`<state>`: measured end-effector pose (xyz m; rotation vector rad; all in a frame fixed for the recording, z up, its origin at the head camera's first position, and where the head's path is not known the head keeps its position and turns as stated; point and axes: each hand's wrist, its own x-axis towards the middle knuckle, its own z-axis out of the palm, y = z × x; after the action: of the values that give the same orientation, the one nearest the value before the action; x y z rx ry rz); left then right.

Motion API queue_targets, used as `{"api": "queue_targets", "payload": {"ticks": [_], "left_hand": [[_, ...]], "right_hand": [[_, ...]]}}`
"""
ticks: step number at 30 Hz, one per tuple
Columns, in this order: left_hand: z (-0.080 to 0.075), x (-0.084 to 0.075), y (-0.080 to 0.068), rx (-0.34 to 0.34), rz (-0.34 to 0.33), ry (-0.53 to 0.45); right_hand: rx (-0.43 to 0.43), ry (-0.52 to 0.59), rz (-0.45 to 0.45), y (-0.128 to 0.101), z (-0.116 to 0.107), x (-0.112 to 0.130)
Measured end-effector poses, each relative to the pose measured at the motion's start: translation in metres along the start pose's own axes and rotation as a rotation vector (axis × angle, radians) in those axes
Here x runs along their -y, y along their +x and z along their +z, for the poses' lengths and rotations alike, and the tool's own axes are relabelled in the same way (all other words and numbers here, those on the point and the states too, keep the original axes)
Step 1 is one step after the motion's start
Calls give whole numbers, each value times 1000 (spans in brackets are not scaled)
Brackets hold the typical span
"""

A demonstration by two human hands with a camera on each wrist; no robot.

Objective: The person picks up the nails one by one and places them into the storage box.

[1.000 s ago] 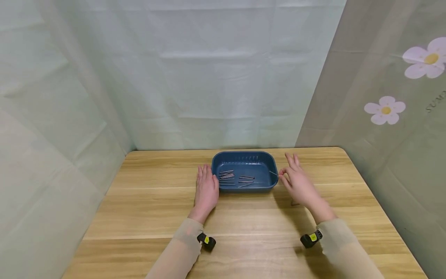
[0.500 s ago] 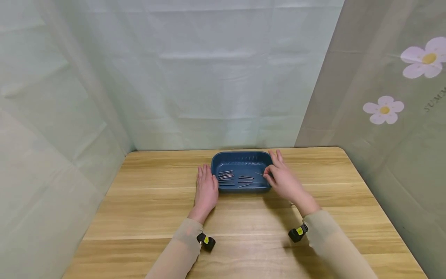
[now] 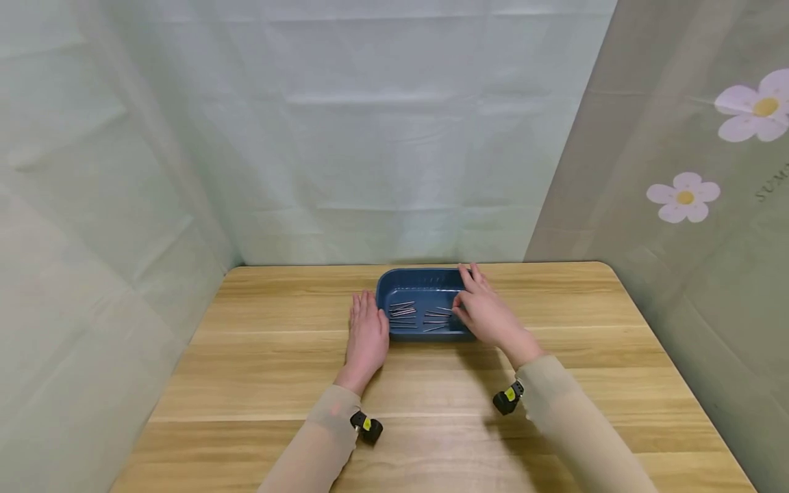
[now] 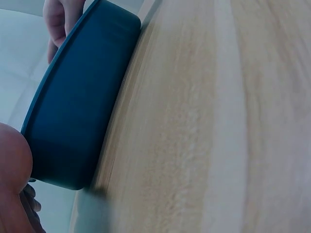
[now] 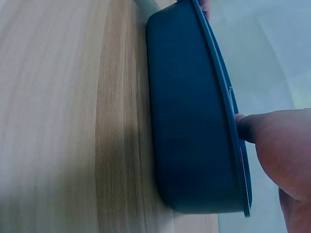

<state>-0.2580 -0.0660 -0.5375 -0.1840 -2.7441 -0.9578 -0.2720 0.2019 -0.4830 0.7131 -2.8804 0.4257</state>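
A dark blue rectangular tray (image 3: 425, 337) stands near the table's back edge. Inside lie thin metal nails: a left bunch (image 3: 403, 312) and a smaller right group (image 3: 436, 322). My right hand (image 3: 487, 316) reaches over the tray's right side, thumb and forefinger pinching a thin nail (image 3: 442, 309) above the right group, the other fingers raised. Along the tray's left side rests my left hand (image 3: 368, 329), fingers straight, thumb at the rim. Both wrist views show the tray wall (image 4: 80, 107) from outside; the right thumb (image 5: 250, 127) overlaps its rim there. The nails are hidden in those views.
The wooden table (image 3: 431, 411) extends in front of and beside the tray. A pale curtain (image 3: 382, 137) hangs right behind the back edge, and a flowered cloth (image 3: 684, 294) borders the right side. Each wrist wears a black camera (image 3: 508, 399).
My right hand has moved left from beyond the tray's right rim to over its inside, carrying the pinched nail to the right group. The left hand has stayed at the tray's left side.
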Motion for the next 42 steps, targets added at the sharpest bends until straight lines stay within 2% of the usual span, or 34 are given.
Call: {"api": "queue_targets", "payload": {"ticks": [13,25,42], "left_hand": [[0,-2,1,-1,-4,4],[-2,0,1,2,-17,13],[-1,2,0,-14,-6,8]], "right_hand": [[79,-81,31,16,11,-5],[126,-158,48,28,13,3],[97,-270,-40,39,28,4]]}}
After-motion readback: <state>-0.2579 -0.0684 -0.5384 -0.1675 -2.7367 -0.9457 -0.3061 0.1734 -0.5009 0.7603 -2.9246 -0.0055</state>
